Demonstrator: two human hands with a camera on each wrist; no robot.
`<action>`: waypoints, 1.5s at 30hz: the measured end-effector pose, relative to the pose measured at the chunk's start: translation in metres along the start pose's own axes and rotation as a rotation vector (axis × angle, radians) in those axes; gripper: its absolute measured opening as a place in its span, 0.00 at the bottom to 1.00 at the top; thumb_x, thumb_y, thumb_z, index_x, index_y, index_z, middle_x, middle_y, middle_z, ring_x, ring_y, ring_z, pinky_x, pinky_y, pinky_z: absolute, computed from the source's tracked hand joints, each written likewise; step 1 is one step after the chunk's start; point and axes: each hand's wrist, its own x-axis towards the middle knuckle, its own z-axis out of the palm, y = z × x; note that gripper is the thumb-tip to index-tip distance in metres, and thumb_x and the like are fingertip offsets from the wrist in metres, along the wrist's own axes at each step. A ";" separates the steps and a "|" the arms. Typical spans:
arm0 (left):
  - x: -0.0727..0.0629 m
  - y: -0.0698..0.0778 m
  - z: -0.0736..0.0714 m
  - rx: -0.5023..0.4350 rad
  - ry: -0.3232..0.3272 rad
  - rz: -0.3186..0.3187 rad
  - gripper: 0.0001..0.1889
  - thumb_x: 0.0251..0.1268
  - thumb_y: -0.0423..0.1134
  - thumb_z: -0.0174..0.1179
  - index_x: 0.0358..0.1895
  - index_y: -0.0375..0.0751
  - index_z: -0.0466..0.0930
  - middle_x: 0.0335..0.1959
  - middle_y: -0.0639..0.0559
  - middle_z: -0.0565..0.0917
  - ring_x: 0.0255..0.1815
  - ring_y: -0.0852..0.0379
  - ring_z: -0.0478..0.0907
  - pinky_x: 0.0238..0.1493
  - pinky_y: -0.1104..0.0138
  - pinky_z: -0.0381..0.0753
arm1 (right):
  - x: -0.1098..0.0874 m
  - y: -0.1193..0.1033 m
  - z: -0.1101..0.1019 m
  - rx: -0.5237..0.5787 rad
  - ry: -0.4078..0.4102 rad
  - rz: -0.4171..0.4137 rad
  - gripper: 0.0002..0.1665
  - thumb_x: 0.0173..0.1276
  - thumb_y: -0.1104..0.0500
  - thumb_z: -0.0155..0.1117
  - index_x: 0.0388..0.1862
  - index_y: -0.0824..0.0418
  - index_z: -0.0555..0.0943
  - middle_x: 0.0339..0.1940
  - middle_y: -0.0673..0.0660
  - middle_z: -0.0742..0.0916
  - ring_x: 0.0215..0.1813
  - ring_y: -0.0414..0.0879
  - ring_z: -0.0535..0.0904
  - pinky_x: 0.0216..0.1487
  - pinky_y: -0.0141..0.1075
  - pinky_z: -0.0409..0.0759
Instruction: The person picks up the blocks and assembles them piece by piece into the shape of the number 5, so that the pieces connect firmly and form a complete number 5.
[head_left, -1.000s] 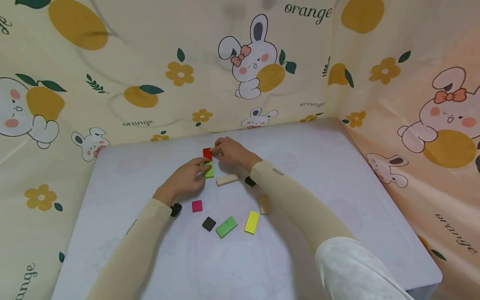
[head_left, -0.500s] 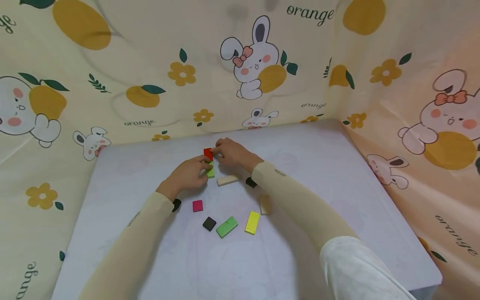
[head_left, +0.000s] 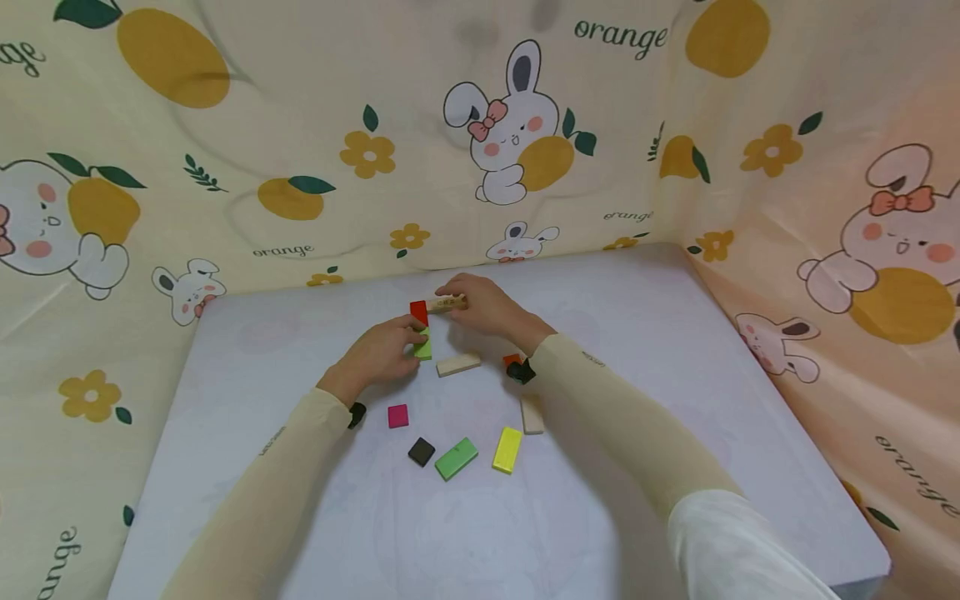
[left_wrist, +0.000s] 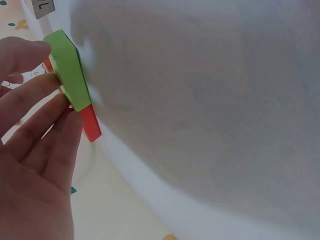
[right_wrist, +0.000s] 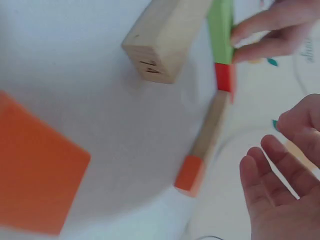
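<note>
My left hand [head_left: 378, 354] rests its fingertips on a light green block [left_wrist: 70, 75], fingers loosely extended. A red block [head_left: 418, 313] adjoins its far end. From the red block a wooden block [head_left: 442, 304] runs to the right, with an orange block [right_wrist: 190, 174] at its other end, hidden by my right hand in the head view. That right hand [head_left: 491, 307] hovers at the wooden block's right end, overlapping it in the head view. In the right wrist view its fingers [right_wrist: 272, 180] are spread, apart from the row and holding nothing.
Nearer me on the white table [head_left: 337, 517] lie a second wooden block [head_left: 459, 364], a third wooden one [head_left: 532, 415], and pink [head_left: 397, 416], black [head_left: 422, 452], green [head_left: 456, 458] and yellow [head_left: 507, 450] blocks. Another orange block [head_left: 512, 360] sits by my right wrist. A printed cloth [head_left: 360, 192] backs the table.
My right hand has drawn back to the right from the red block, uncovering the wooden block beside it. An orange block by my right wrist has come into view. My left hand stays at the light green block.
</note>
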 end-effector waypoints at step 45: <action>0.002 0.004 -0.007 0.019 -0.024 -0.057 0.20 0.72 0.36 0.69 0.64 0.36 0.88 0.66 0.45 0.80 0.68 0.44 0.78 0.73 0.51 0.75 | -0.067 -0.003 0.026 0.071 -0.137 0.082 0.21 0.73 0.62 0.74 0.64 0.55 0.89 0.56 0.48 0.87 0.54 0.43 0.81 0.60 0.40 0.82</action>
